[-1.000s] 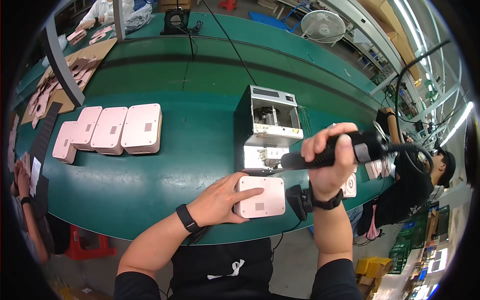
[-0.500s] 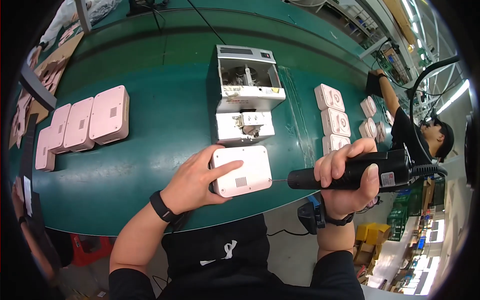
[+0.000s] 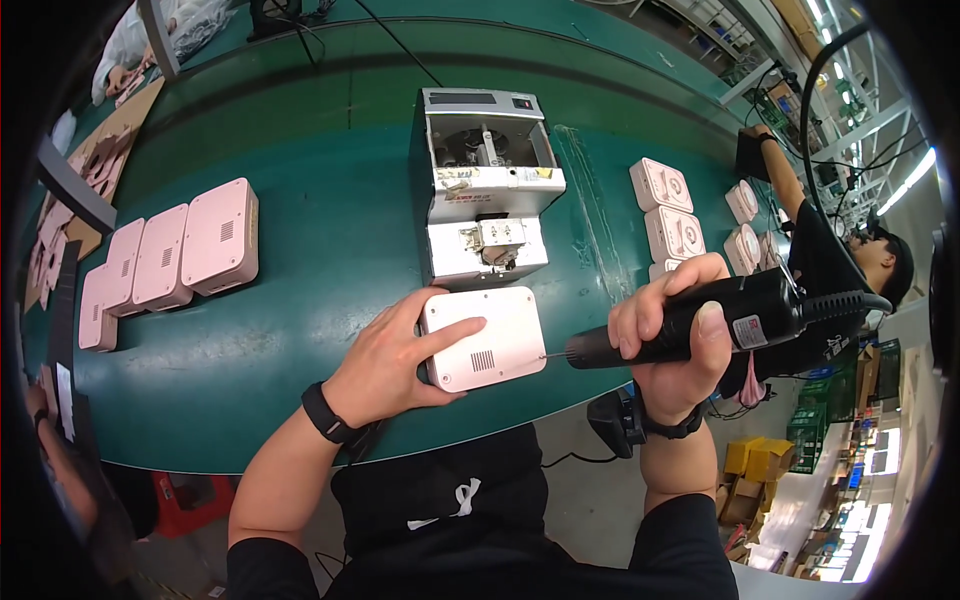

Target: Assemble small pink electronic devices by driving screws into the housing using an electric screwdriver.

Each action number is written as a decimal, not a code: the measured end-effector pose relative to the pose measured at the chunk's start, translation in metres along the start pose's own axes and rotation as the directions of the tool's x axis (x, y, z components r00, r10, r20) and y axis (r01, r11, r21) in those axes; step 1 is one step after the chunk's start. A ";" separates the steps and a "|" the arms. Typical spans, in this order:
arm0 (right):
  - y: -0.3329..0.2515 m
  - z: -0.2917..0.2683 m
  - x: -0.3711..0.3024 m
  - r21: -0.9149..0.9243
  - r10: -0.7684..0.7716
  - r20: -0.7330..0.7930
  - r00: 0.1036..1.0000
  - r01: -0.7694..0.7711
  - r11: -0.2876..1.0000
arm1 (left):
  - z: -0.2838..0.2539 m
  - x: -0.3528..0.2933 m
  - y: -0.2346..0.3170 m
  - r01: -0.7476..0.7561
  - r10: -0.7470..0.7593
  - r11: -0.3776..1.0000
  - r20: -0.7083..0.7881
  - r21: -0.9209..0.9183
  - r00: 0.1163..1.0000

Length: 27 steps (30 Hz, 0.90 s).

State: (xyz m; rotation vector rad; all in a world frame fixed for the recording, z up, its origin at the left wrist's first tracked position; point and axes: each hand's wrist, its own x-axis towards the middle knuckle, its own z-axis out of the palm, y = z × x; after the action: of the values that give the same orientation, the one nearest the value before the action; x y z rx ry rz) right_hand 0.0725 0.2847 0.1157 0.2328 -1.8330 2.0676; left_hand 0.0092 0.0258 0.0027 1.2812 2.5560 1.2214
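Observation:
A pale pink plastic housing (image 3: 500, 340), with a vent grille and holes at its corners, lies near the front edge of the green table. My left hand (image 3: 395, 352) grips its left side, thumb and fingers around the edge and the index finger stretched across the top. My right hand (image 3: 680, 335) is wrapped round a black corded electric screwdriver (image 3: 740, 318), held nearly level. Its thin bit meets the housing at the lower right corner; whether it sits in a screw is too small to tell.
Just behind the housing stands a grey screw-feeder machine (image 3: 490, 190). Several pink housings (image 3: 220, 235) line the left, and pink units with round parts (image 3: 668, 232) stand at the right. A co-worker (image 3: 850, 265) is at the far right. A black cable (image 3: 808, 130) hangs nearby.
The screwdriver has swung slightly, its back end rising and shifting left, with the bit still at the same corner. My left hand and the housing stay in place.

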 end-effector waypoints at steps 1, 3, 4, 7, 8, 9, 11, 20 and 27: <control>0.000 0.001 0.000 0.005 -0.006 -0.002 1.000 0.006 1.000 | 0.000 0.000 0.000 -0.002 0.002 1.000 -0.002 0.003 1.000; 0.001 0.002 -0.002 0.009 -0.010 -0.003 1.000 0.010 1.000 | 0.001 0.000 -0.001 -0.003 0.003 1.000 -0.004 0.005 1.000; 0.003 0.002 -0.003 -0.003 -0.022 -0.002 1.000 0.022 1.000 | 0.000 0.000 -0.001 -0.003 0.003 1.000 -0.003 0.003 1.000; 0.008 0.000 -0.005 -0.023 -0.043 0.003 0.999 0.043 0.999 | -0.001 0.001 -0.001 0.004 -0.004 1.000 0.000 0.000 1.000; 0.009 -0.001 -0.006 -0.013 -0.052 0.006 0.999 0.052 0.999 | 0.000 0.001 -0.001 0.004 -0.004 1.000 -0.002 -0.001 1.000; 0.009 -0.002 -0.006 -0.002 -0.061 0.008 0.998 0.061 0.998 | 0.000 0.001 -0.001 0.004 -0.004 1.000 -0.004 -0.002 1.000; 0.009 -0.004 -0.008 0.005 -0.063 0.005 0.998 0.063 0.998 | 0.001 0.001 -0.001 0.005 -0.005 1.000 -0.001 -0.008 1.000; 0.011 -0.007 -0.009 0.022 -0.037 -0.014 0.999 0.037 0.999 | 0.002 0.003 -0.001 0.024 -0.025 0.999 -0.012 -0.031 1.000; 0.009 0.001 -0.008 -0.010 -0.051 0.047 0.998 0.052 0.999 | 0.000 0.002 -0.001 0.023 -0.023 1.000 -0.018 -0.003 1.000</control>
State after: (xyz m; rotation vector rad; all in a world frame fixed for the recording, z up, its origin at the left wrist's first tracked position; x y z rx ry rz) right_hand 0.0760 0.2817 0.1047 0.3252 -1.8461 2.0324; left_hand 0.0075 0.0270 0.0023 1.2419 2.5731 1.2381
